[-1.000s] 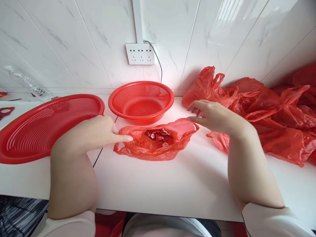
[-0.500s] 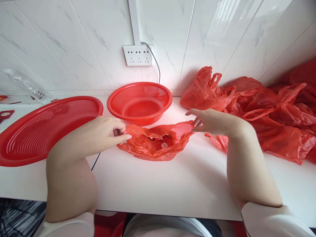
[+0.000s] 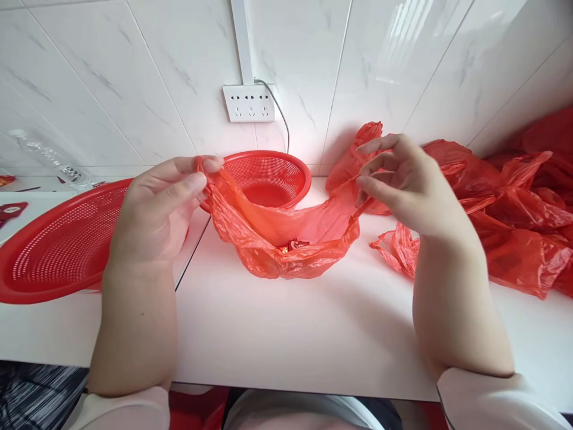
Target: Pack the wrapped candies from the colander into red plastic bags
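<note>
A thin red plastic bag (image 3: 286, 260) hangs spread between my hands over the white table, its mouth facing up. Small red wrapped packets (image 3: 298, 245) show inside; most of the contents are hidden by the bag's front wall. My left hand (image 3: 165, 203) pinches the bag's left rim between thumb and fingers. On the opposite side, my right hand (image 3: 398, 179) has its thumb and fingers closed on the right rim. Behind the bag stands a round red plastic basket (image 3: 268, 164), partly covered by it.
A larger red basket (image 3: 58, 245) stands tilted at the left. Several filled red plastic bags (image 3: 514, 221) are heaped along the right, and a loose red bag piece (image 3: 398, 248) lies beside my right wrist. A clear bottle (image 3: 49, 158) and a wall socket (image 3: 249, 103) are at the back.
Both hands have risen, pulling the bag's two side rims up, so its sides now stretch higher. My left hand has turned upright and overlaps the larger basket more.
</note>
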Motion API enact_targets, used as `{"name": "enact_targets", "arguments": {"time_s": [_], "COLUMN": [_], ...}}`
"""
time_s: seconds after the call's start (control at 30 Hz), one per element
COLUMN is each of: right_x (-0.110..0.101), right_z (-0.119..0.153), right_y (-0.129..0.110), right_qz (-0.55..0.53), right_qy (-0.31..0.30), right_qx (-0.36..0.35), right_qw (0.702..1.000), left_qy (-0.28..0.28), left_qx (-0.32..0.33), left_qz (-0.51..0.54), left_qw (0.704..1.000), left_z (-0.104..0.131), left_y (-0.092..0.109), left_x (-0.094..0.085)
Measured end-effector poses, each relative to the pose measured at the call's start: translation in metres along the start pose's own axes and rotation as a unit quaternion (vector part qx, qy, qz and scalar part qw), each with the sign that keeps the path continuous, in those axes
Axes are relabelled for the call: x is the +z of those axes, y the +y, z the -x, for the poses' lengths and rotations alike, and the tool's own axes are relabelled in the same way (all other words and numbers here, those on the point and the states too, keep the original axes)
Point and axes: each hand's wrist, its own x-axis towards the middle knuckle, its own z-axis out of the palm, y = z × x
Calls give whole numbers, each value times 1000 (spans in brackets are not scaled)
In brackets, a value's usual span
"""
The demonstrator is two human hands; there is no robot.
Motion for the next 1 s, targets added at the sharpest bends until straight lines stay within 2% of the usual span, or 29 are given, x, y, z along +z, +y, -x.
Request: {"name": "enact_targets", "arguments": {"time_s": [0.07, 0.17, 0.27, 0.33, 0.4, 0.47, 0.57, 0.63, 0.73, 1.0], "right_x": [-1, -7, -12, -12, -10, -6, 1, 6, 12, 19], "right_z": [0, -1, -1, 0, 1, 1, 2, 2, 2, 2], "right_y": [-2, -4, -7, -9, -10, -10, -12, -15, -18, -14], "right_qz": [-105, -195, -216, -216, -218, -211, -189, -184, -192, -176], "right_qy": [24, 31, 43, 55, 70, 91, 120, 141, 167, 173], "right_qx": [-7, 29, 34, 2, -46, -96, -136, -146, -146, -135], "right_qw": [994, 980, 975, 975, 972, 969, 965, 962, 956, 960], "left_qy": [14, 29, 25, 35, 66, 116, 197, 215, 204, 189], "left_qx": [2, 11, 50, 99, 160, 220, 263, 266, 254, 196], "left_qz": [37, 65, 51, 15, -45, -127, -204, -195, -159, -73], "left_qw": [999, 997, 997, 994, 984, 960, 922, 919, 932, 960], "left_z": [-3, -6, -11, -14, -15, -15, -14, -13, -14, -12], "left_y": [-1, -3, -11, -17, -20, -20, -14, -11, -9, -9], "left_x": [1, 1, -4, -7, -7, -3, 6, 10, 12, 14]}}
